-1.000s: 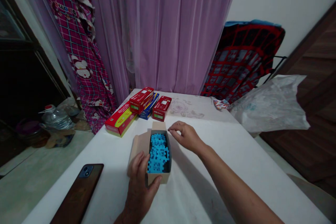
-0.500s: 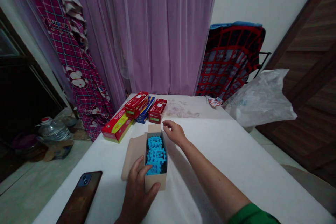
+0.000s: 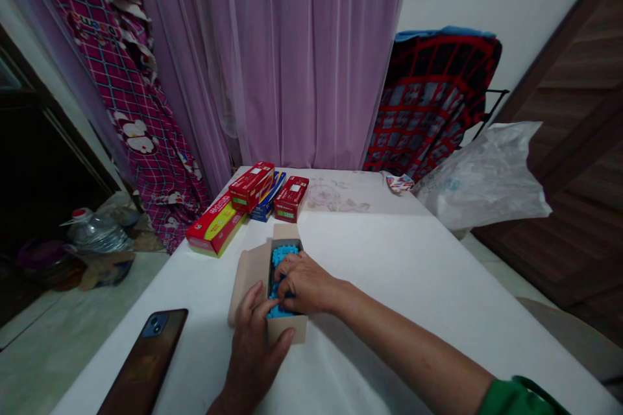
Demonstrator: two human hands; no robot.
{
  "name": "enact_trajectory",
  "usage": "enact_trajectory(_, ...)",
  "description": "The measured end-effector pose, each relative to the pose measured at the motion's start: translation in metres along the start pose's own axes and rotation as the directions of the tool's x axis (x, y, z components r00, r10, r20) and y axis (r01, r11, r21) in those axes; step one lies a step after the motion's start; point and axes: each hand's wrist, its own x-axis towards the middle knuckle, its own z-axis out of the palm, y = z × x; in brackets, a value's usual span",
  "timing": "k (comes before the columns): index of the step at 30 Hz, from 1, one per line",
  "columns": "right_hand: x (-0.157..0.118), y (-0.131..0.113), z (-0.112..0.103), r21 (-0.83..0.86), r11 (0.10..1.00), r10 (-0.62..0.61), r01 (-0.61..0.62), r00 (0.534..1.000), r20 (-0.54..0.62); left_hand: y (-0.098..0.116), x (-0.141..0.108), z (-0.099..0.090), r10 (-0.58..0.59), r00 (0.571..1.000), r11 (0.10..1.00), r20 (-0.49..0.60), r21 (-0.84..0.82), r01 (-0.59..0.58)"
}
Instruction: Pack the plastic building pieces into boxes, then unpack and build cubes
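Note:
An open cardboard box [image 3: 287,331] stands on the table, its lid flap folded out to the left. Blue interlocking plastic pieces [image 3: 283,253] fill it. My left hand [image 3: 253,343] grips the near left corner of this box, with the thumb on the near end and the fingers over the left edge. Reaching in from the right, my right hand [image 3: 304,285] has its fingers bent down among the blue pieces and closed on them. Its fingertips are partly hidden, so how many pieces it holds cannot be made out.
Beyond the open box lie a red and yellow carton [image 3: 214,227], a red box [image 3: 252,186] resting partly on it, a blue box [image 3: 267,198] and another red box [image 3: 291,200]. A phone [image 3: 146,356] lies at the near left. A plastic bag [image 3: 487,175] hangs past the right edge.
My right hand has come down from beyond the box's far right corner into the box, onto the blue pieces. My left hand keeps its place on the near corner.

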Motion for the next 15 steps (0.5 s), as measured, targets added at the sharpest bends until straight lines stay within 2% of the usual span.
enact_trajectory(6, 0.001, -0.002, 0.005, 0.020, 1.000, 0.001, -0.001, 1.000, 0.004, 0.003, 0.001, 0.001, -0.007, 1.000, 1.000, -0.006, -0.006, 0.007)
enact_trajectory(10, 0.001, -0.003, 0.000, 0.024, 1.000, -0.017, 0.017, 1.000, 0.001, 0.005, 0.000, 0.001, -0.025, 0.999, 0.999, -0.020, -0.022, 0.024)
enact_trajectory(15, -0.003, 0.001, -0.011, 0.036, 0.999, 0.040, -0.038, 0.997, -0.072, 0.005, 0.001, 0.000, -0.027, 0.999, 0.999, -0.027, -0.035, 0.026)
